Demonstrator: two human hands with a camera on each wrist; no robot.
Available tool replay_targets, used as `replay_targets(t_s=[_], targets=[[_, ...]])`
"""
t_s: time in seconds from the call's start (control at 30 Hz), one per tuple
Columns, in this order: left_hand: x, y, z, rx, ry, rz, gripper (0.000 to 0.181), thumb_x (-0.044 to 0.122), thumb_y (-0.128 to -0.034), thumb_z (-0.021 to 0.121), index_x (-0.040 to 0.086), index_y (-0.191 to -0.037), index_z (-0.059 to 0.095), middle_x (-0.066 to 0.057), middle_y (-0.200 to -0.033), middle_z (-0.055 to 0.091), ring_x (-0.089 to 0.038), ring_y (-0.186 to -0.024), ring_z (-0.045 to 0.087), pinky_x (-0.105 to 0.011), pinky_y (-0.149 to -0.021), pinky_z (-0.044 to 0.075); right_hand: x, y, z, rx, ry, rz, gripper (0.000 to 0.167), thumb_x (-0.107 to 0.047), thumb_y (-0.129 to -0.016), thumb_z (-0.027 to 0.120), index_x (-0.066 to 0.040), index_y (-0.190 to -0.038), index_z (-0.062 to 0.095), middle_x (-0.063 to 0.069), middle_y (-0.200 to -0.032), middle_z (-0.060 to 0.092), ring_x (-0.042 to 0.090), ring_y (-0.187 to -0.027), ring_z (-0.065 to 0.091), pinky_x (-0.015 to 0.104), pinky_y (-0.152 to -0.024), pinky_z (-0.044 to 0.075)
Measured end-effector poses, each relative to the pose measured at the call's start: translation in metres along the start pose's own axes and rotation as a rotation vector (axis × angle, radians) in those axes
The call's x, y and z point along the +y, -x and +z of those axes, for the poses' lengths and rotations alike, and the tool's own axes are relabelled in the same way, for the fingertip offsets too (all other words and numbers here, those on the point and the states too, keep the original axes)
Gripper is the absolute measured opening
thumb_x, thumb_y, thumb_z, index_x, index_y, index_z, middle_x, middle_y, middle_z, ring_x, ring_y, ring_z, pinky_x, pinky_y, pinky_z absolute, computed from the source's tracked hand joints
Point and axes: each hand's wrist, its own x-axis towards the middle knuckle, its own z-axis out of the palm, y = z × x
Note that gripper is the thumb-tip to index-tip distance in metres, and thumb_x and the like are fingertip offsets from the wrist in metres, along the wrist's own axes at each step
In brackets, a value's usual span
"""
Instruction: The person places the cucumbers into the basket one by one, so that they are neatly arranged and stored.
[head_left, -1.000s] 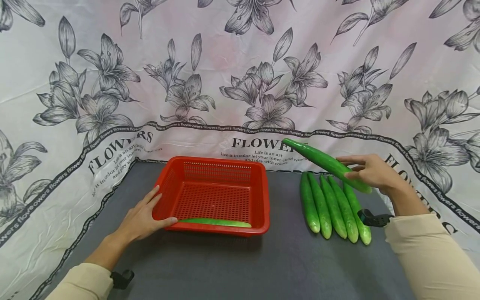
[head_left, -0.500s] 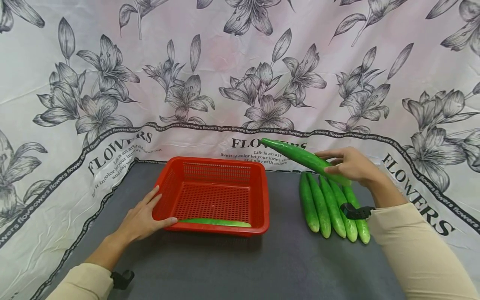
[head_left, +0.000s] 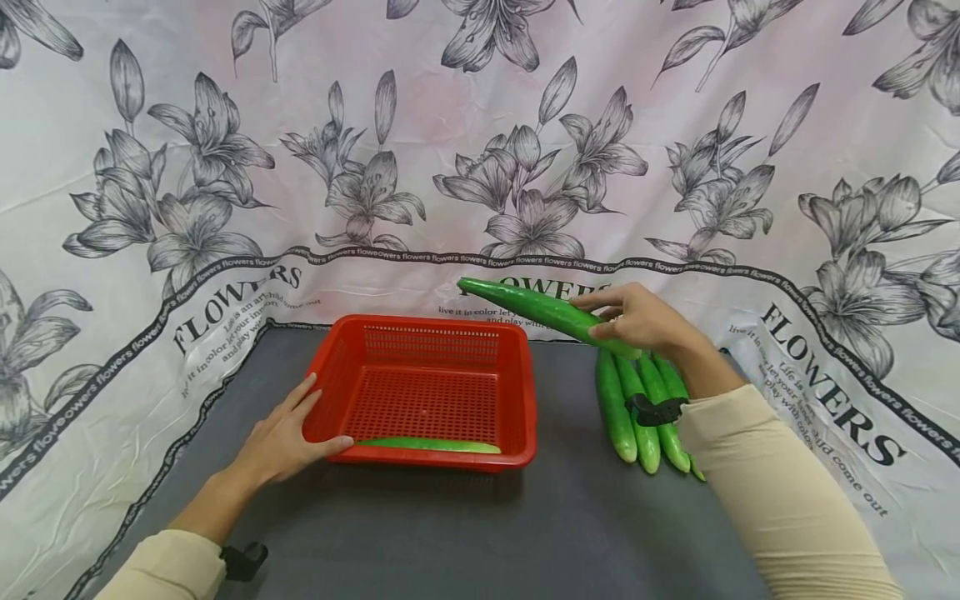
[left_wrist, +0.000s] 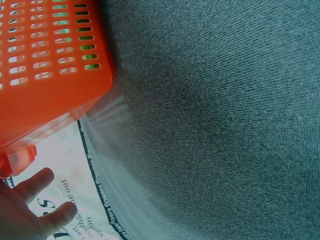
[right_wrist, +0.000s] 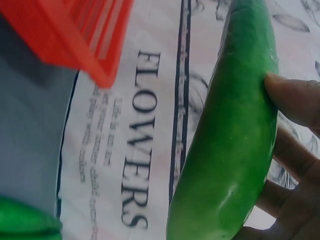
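Observation:
In the head view a red basket (head_left: 517,400) stands on the grey table, one cucumber (head_left: 427,445) lying inside along its near wall. My left hand (head_left: 281,437) rests on the basket's left near corner, fingers spread and fairly straight; the left wrist view shows this hand (left_wrist: 30,210) beside the basket wall (left_wrist: 55,100). Raised above the table, right of the basket, my right hand (head_left: 637,317) grips a long cucumber (head_left: 525,303), its thin dark end pointing left. The right wrist view shows that cucumber (right_wrist: 225,130) between the thumb and fingers of the hand (right_wrist: 295,175).
Several cucumbers (head_left: 617,417) lie side by side on the table (head_left: 450,533) at the right, partly hidden under my right forearm. A flower-printed cloth (head_left: 420,200) stands behind and around the table.
My right hand has moved left with the cucumber, whose thin end has come over toward the basket's back right. The forearm now covers part of the cucumber row. My left hand has stayed at the basket.

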Motion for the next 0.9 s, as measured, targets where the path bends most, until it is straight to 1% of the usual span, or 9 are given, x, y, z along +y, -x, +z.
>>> replay_targets(t_s=[0.13, 0.27, 0.5, 0.57, 0.63, 0.73, 0.9], targets=[[0.0, 0.0, 0.001, 0.004, 0.005, 0.002, 0.101, 0.068, -0.0782, 0.062, -0.004, -0.145, 0.039, -0.013, -0.156, 0.021, -0.044, -0.127, 0.038, -0.068, -0.09, 0.033, -0.009, -0.014, 0.012, -0.013, -0.012, -0.007, 0.05, 0.004, -0.086, 0.066, -0.011, -0.133, 0.061, 0.01, -0.133, 0.056, 0.042, -0.121, 0.049, 0.05, -0.088, 0.048], [0.0, 0.001, 0.001, 0.003, 0.005, -0.001, 0.101, 0.069, -0.078, 0.062, -0.003, -0.145, 0.039, -0.013, -0.157, 0.021, -0.044, -0.128, 0.038, -0.068, -0.09, 0.033, -0.018, -0.025, 0.028, -0.031, -0.005, -0.037, 0.049, 0.003, -0.085, 0.068, -0.011, -0.132, 0.062, 0.008, -0.132, 0.058, 0.042, -0.12, 0.05, 0.051, -0.09, 0.047], [0.0, 0.001, 0.001, 0.0, 0.012, -0.001, 0.101, 0.069, -0.0776, 0.062, -0.003, -0.145, 0.038, -0.012, -0.157, 0.021, -0.044, -0.127, 0.038, -0.068, -0.089, 0.034, -0.031, -0.04, 0.058, -0.092, -0.062, -0.051, 0.049, 0.005, -0.085, 0.066, -0.012, -0.131, 0.062, 0.008, -0.132, 0.058, 0.039, -0.12, 0.051, 0.049, -0.088, 0.048], [0.001, 0.002, 0.001, -0.001, 0.011, -0.001, 0.102, 0.069, -0.0776, 0.062, -0.003, -0.145, 0.039, -0.012, -0.157, 0.021, -0.043, -0.127, 0.037, -0.068, -0.089, 0.034, -0.034, -0.043, 0.065, -0.099, -0.068, -0.038, 0.049, 0.003, -0.085, 0.067, -0.015, -0.13, 0.063, 0.007, -0.131, 0.058, 0.037, -0.12, 0.052, 0.048, -0.088, 0.048], [0.001, 0.002, 0.001, -0.002, 0.009, -0.002, 0.102, 0.069, -0.0776, 0.062, -0.003, -0.145, 0.038, -0.012, -0.157, 0.021, -0.043, -0.128, 0.037, -0.068, -0.089, 0.034, -0.035, -0.047, 0.071, -0.107, -0.082, -0.044, 0.048, 0.003, -0.085, 0.067, -0.015, -0.129, 0.064, 0.007, -0.131, 0.059, 0.036, -0.12, 0.052, 0.048, -0.088, 0.048], [0.001, 0.002, 0.002, -0.001, 0.009, -0.004, 0.102, 0.069, -0.0777, 0.062, -0.003, -0.145, 0.038, -0.012, -0.157, 0.02, -0.043, -0.128, 0.037, -0.068, -0.089, 0.033, -0.035, -0.055, 0.081, -0.108, -0.077, -0.049, 0.047, 0.002, -0.085, 0.069, -0.02, -0.127, 0.066, 0.005, -0.129, 0.059, 0.032, -0.117, 0.055, 0.045, -0.086, 0.049], [-0.001, 0.001, 0.002, 0.003, 0.01, 0.002, 0.1, 0.068, -0.0788, 0.062, -0.003, -0.145, 0.038, -0.012, -0.157, 0.02, -0.043, -0.128, 0.037, -0.068, -0.089, 0.033, -0.032, -0.068, 0.097, -0.129, -0.081, -0.08, 0.047, 0.003, -0.085, 0.07, -0.017, -0.127, 0.066, 0.004, -0.128, 0.061, 0.032, -0.116, 0.055, 0.046, -0.09, 0.047]])
